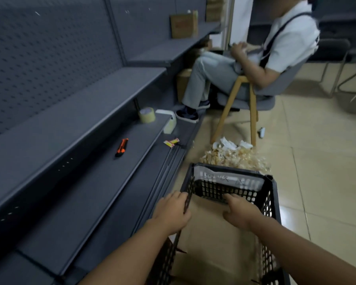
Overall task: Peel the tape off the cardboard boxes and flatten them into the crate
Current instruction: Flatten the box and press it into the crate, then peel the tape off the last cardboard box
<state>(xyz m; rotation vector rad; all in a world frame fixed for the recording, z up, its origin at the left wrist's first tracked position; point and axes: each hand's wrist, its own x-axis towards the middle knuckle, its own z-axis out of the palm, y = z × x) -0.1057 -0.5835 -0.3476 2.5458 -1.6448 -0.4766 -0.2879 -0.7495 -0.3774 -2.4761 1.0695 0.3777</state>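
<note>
A black perforated plastic crate stands on the floor right in front of me. Flattened brown cardboard lies inside it. My left hand rests on the crate's left wall, fingers draped over its rim. Inside the crate, my right hand presses down on the cardboard with its fingers spread. A heap of peeled tape scraps and paper lies on the floor just beyond the crate.
Dark grey shelving runs along the left, holding an orange utility knife, a tape roll and a small packet. Another person sits on a wooden-legged chair ahead. A cardboard box stands on an upper shelf.
</note>
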